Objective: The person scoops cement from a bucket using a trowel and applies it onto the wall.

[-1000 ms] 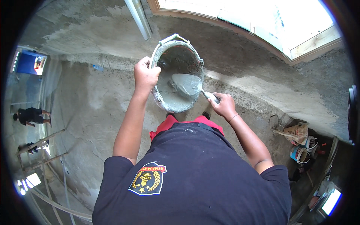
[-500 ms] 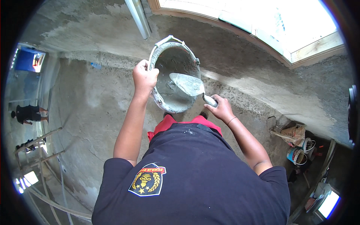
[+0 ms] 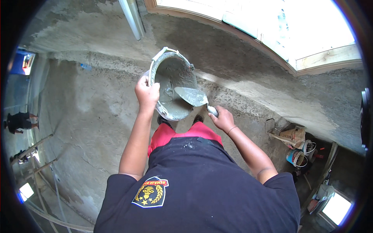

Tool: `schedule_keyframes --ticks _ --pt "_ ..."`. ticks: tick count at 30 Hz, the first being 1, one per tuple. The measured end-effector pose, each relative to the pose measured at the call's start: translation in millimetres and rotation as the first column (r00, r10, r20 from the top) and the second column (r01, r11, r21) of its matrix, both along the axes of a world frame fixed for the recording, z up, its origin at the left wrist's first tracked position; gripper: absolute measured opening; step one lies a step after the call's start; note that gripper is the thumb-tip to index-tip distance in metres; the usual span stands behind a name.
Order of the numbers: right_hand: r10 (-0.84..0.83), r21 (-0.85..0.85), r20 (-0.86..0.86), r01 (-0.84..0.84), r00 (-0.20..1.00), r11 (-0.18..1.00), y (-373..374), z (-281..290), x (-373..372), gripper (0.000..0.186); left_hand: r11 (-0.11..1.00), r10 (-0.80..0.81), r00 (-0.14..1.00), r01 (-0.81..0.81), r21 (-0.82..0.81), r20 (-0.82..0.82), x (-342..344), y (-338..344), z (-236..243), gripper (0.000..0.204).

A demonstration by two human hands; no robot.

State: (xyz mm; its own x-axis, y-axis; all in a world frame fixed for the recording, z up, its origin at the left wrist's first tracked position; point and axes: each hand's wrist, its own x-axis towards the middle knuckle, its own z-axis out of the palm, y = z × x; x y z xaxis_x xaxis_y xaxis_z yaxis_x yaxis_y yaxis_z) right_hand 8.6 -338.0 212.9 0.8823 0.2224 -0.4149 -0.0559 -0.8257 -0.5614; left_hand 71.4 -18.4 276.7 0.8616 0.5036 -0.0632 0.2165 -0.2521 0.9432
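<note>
A grey-smeared bucket (image 3: 185, 70) hangs tilted in front of me, its opening turned toward me. My left hand (image 3: 147, 92) is closed round the left side of its rim, beside the wire handle. Wet grey mortar (image 3: 169, 93) coats the inside and lies at the bottom. In my right hand (image 3: 222, 118) is the handle of a pointed trowel (image 3: 191, 96). The trowel's blade reaches over the bucket's mouth from the right, with wet mortar on it. Whether the blade touches the mortar inside, I cannot tell.
A wood-framed window (image 3: 248, 37) is set in the rough plastered wall ahead. A white pipe (image 3: 130, 19) runs down that wall. At right lie a paper sack (image 3: 292, 136) and small buckets (image 3: 296, 158). Wooden poles (image 3: 37, 149) stand at left; a person (image 3: 21, 122) is beyond.
The bucket has come slightly lower and left, with my left hand on it. The trowel blade has turned flatter and shifted a little down within the view.
</note>
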Motion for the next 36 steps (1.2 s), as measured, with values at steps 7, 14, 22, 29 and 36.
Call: schedule_keyframes --ticks 7,14,22,29,36 --pt "0.062 -0.087 -0.143 -0.075 0.988 0.993 1.1 -29.2 -1.2 0.040 0.988 0.103 0.981 -0.120 -0.096 -0.162 -7.1 -11.5 -22.0 0.009" --pt "-0.003 -0.149 -0.078 -0.009 0.997 0.989 8.6 -93.1 15.5 0.039 0.984 0.140 0.975 -0.156 -0.084 -0.174 -7.1 -7.3 -93.3 0.007" --pt "0.035 -0.193 -0.069 -0.048 0.997 0.980 1.2 -173.4 48.8 0.040 0.975 0.156 0.973 -0.179 -0.134 -0.168 -2.3 0.3 -181.8 0.009" --pt "0.048 -0.202 -0.037 -0.054 0.998 0.978 -7.6 -215.5 87.0 0.039 0.985 0.168 0.974 -0.174 -0.025 -0.152 -2.0 7.4 -234.0 0.009" --pt "0.063 -0.317 -0.066 -0.080 0.996 0.945 -35.0 -257.7 133.3 0.040 0.964 0.204 0.958 -0.232 -0.130 -0.199 -20.5 12.6 -246.0 0.006"
